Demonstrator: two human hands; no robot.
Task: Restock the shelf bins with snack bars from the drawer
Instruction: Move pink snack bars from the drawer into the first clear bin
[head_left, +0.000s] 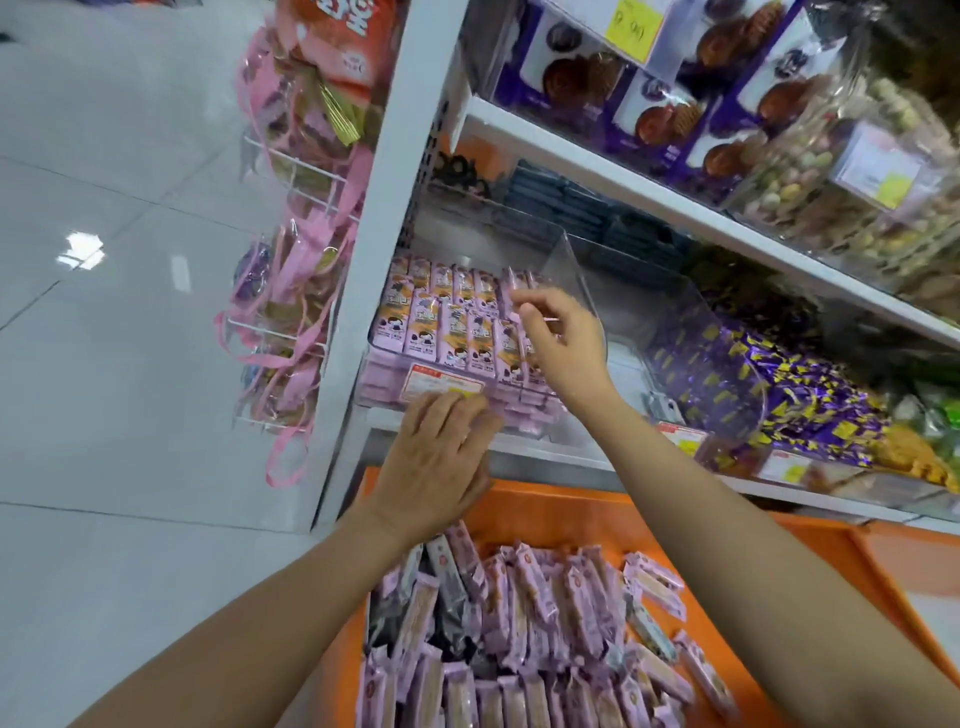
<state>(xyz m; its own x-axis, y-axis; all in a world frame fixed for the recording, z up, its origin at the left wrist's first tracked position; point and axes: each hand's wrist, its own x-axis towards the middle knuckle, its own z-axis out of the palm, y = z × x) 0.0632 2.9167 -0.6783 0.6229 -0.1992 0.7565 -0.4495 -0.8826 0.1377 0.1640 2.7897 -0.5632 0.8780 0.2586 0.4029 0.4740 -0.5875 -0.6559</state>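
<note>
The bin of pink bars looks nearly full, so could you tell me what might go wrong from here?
1. The bin is packed tight; wedging in the bar that the right hand pinches could buckle the rows or pop neighbours out.
2. The left hand presses the bin's front and partly covers its label; a hard push might shift the bin or loosen the label.

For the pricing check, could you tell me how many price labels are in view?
5: top-shelf label, right tub label, snack-bar bin label, two lower-right labels. Others may be hidden.
</note>
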